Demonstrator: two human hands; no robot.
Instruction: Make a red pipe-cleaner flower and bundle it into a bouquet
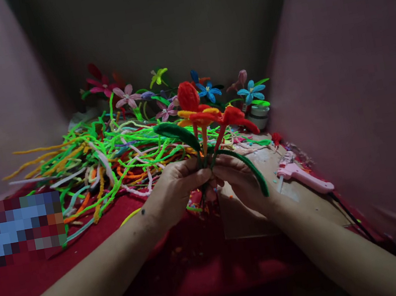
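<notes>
My left hand [174, 188] and my right hand [240, 181] meet at the middle, both closed round the stems of a small pipe-cleaner bouquet [202, 116]. The bouquet has red and orange flower heads above my fingers. One dark green pipe-cleaner leaf [177, 134] sticks out to the left. Another dark green pipe cleaner [251, 169] curves down over the back of my right hand. The stem ends are hidden between my palms.
A big loose heap of neon green, orange, yellow and white pipe cleaners [108, 158] covers the red cloth [204, 269] on the left. Finished pipe-cleaner flowers [207, 90] stand at the back. A pink glue gun [302, 175] lies on brown cardboard [307, 200] at right.
</notes>
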